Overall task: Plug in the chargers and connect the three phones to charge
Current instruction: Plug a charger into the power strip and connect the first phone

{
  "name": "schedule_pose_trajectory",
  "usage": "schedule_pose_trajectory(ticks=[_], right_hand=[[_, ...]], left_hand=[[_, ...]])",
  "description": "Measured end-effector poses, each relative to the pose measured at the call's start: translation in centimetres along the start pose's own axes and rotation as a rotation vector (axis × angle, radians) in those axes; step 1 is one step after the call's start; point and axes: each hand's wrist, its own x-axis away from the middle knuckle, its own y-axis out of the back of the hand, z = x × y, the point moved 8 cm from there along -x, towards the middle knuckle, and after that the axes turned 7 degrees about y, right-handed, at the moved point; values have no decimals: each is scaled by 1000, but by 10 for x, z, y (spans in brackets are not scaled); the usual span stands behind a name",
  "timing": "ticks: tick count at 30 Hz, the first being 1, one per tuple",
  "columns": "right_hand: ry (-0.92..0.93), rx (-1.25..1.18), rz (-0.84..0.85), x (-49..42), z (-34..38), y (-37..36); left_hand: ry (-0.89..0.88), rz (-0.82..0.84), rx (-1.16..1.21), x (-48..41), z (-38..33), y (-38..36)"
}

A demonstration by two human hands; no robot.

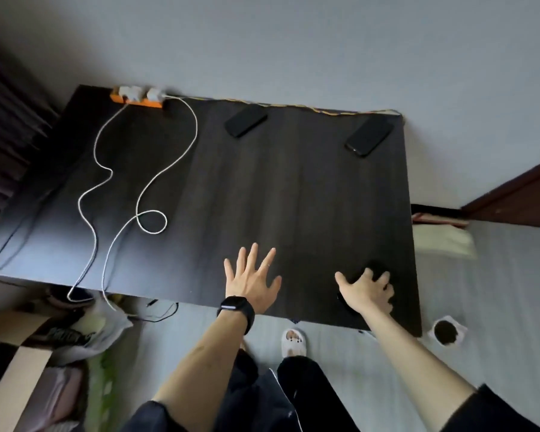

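Observation:
An orange power strip (144,102) lies at the far left edge of the dark table (293,188), with white chargers (138,93) plugged into it. Two white cables (144,194) snake from them across the table and hang off the near edge; a dark cable (16,232) runs along the left side. Two black phones lie at the back, one in the middle (246,120) and one at the right (369,136). A third black phone (375,269) sits near the front right under my right hand (367,291), whose curled fingers grip it. My left hand (251,277) rests flat with fingers spread.
A grey wall runs behind the table. On the floor at the left lie a cardboard box (16,363) and a plastic bag (88,335). A pillow (440,241) and a brown door (518,194) are at the right. A small dark cup (445,332) stands on the floor.

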Motion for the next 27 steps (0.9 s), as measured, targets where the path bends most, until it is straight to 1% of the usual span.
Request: schedule_pose_trajectory(ticks=[2, 4, 6, 9, 14, 18, 21, 24, 27], right_hand=[[-96, -42, 1, -6, -11, -19], [-134, -81, -40, -13, -14, -28], [-157, -69, -91, -15, -14, -34], [-186, -30, -152, -14, -15, -40], [-249, -86, -228, -5, -23, -52], [-324, -254, -247, 3, -24, -60], [-412, -384, -182, 11, -30, -64], [-360, -425, -105, 24, -24, -76], [-232, -524, -67, 32, -3, -82]], left_hand=[[-14, 66, -37, -13, 4, -20], [-39, 118, -69, -24, 8, -37], [-73, 173, -105, -33, 13, -52], [-136, 202, -160, -40, 24, -66], [-198, 225, -209, -44, 35, -74], [-228, 280, -277, -49, 34, -72], [-258, 333, -309, -52, 32, -66], [-277, 418, -249, -65, 28, -54], [-236, 499, -48, -83, 14, -34]])
